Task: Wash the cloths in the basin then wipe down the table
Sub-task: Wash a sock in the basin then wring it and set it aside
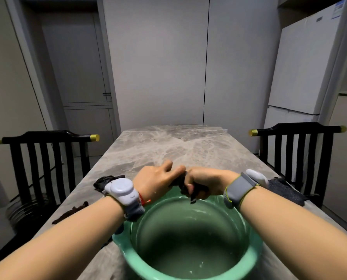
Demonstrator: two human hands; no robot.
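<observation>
In the head view, a dark cloth [180, 181] is held twisted between the left hand [154, 181] and the right hand [206, 181]. Both hands are curled tightly round it, and its long axis runs side to side just above the far rim of the green basin [256, 257], with a short end hanging towards the water. Most of the cloth is hidden inside the fists, and the other dark cloths [285, 190] lying on the table [168, 146] are partly covered by the wrists and forearms.

green basin [255, 257], dark cloth [194, 188], grey marbled table [168, 150]
</observation>
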